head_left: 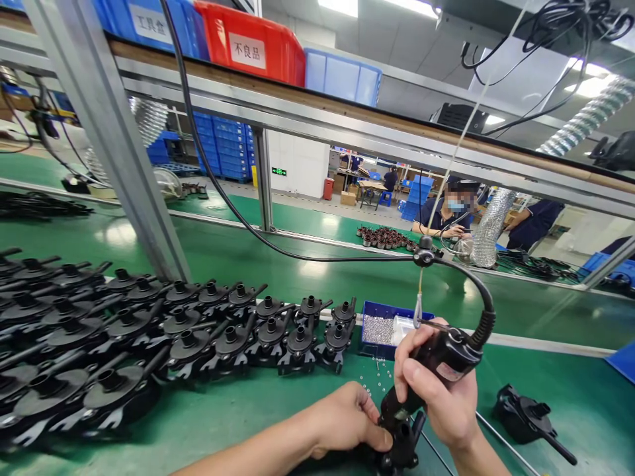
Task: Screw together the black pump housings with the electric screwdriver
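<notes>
My right hand (437, 390) is wrapped round a black electric screwdriver (435, 369) that hangs from a cord and points down and left. Its tip meets a black plastic part (403, 444) on the green bench near the bottom edge. My left hand (348, 418) is closed, pinching that part beside the screwdriver tip. Small silver screws (373, 383) lie scattered on the mat just behind my hands.
Rows of black round parts (149, 337) fill the bench to the left. A blue tray of screws (381, 327) sits behind my hands. Another black part (526, 415) lies to the right. A metal frame post (114, 139) rises at left. Other people work beyond the conveyor (449, 215).
</notes>
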`<state>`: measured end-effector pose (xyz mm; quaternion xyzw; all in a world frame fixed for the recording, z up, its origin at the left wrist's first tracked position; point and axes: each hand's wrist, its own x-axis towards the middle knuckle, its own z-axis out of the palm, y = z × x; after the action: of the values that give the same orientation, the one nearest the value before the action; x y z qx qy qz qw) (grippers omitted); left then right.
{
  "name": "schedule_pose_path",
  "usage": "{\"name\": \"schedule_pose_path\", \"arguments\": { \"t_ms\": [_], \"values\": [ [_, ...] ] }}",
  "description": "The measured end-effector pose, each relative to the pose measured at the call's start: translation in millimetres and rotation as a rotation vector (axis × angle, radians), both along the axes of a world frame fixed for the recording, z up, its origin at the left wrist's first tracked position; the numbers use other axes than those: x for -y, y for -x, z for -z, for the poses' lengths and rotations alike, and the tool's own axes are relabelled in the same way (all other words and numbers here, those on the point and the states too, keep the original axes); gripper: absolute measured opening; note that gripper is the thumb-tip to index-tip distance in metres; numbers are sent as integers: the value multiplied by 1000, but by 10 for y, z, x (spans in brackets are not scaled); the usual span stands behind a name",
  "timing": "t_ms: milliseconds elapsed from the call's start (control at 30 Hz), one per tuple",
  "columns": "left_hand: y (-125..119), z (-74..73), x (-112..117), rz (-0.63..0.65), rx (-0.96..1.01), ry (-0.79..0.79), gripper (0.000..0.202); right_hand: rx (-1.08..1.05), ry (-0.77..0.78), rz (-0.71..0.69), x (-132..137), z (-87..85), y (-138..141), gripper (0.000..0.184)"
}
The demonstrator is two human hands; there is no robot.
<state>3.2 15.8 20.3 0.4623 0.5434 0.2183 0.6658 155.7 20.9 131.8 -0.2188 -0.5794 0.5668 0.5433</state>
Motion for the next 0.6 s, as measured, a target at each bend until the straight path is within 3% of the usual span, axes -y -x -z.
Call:
{"name": "schedule_pose_path", "arguments": {
  "t_ms": [367,600],
  "values": [
    [-73,-81,12,-66,-5,76,37,2,-16,17,-34,51,5,33],
    [-76,-100,24,-46,14,57,30,-8,-129,-136,-125,177,-43,25]
  ]
}}
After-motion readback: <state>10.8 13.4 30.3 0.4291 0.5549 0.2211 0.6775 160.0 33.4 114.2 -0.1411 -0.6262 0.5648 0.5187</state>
